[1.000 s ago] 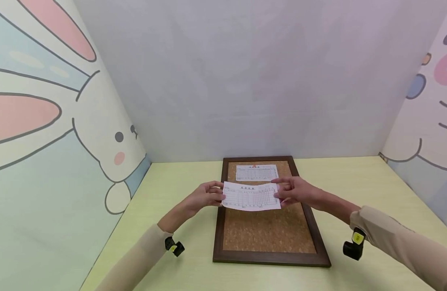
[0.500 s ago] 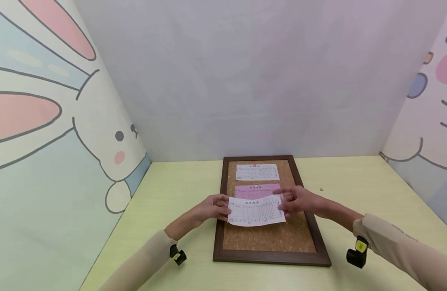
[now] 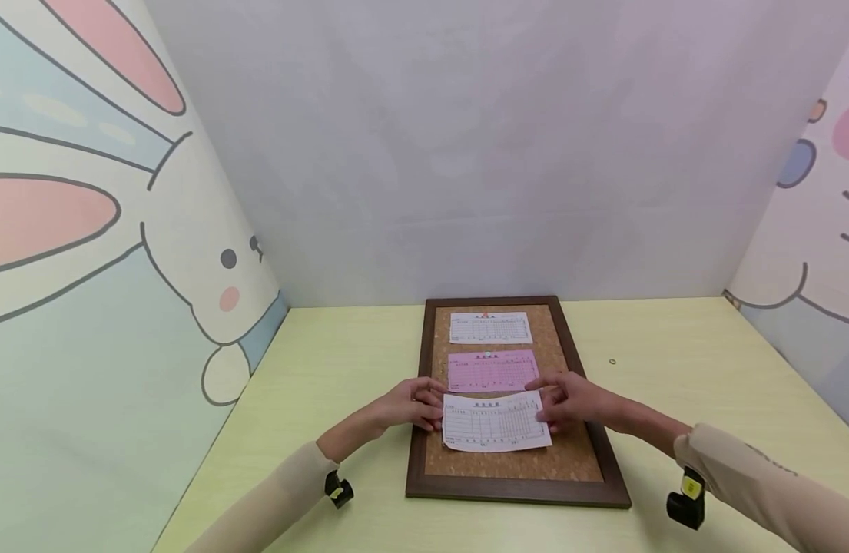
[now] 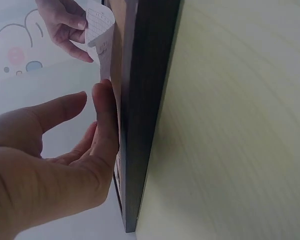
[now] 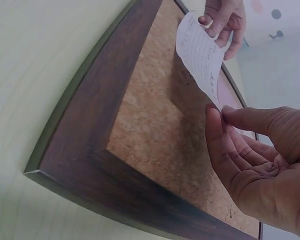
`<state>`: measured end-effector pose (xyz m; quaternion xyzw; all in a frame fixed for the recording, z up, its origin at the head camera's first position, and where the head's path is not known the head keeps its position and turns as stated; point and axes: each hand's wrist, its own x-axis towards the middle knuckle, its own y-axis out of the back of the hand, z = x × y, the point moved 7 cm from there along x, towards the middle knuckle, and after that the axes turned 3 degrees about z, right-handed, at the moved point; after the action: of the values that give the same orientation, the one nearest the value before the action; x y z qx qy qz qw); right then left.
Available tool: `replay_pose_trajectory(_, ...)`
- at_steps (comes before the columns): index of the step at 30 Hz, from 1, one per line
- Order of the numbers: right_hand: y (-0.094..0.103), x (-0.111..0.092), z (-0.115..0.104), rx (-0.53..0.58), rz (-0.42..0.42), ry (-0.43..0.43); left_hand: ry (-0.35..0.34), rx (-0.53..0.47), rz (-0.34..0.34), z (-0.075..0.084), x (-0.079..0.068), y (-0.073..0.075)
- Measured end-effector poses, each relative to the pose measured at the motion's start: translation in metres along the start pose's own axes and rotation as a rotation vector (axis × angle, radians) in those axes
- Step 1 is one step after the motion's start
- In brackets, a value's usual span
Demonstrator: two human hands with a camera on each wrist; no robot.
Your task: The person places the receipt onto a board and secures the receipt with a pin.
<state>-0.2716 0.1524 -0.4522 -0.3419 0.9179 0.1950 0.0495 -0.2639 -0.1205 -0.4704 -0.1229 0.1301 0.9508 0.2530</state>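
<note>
A white printed paper slip with a ruled table is held over the lower part of a framed cork board. My right hand pinches its right edge between thumb and index finger, plain in the right wrist view. That end is lifted off the cork. At the slip's left edge is my left hand. In the left wrist view, the left index fingertip touches the slip's end, and the thumb stands apart from it. Just above lies a pink slip fixed by a pale pin.
Another white slip is fixed with an orange pin near the board's top. The dark brown frame lies on a pale yellow table. A small ring lies right of the board. Painted walls stand at left and right.
Both hands have brought the white slip down the board, toward me and slightly right. The pink slip, hidden a second ago, is now uncovered.
</note>
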Motion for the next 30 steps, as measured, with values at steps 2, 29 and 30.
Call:
replay_pose_trajectory(2,-0.001,-0.001,0.001,-0.018,0.001,0.009,-0.005,0.017,0.004,0.001,0.000,0.000)
replay_pose_trajectory(29,0.013,-0.021,-0.002,-0.328,0.080,0.128,-0.143,0.414,0.096,0.016,-0.001,-0.018)
replay_pose_trajectory(30,0.017,-0.023,-0.001,-0.348,0.086,0.134,-0.146,0.420,0.098,0.017,-0.001,-0.018)
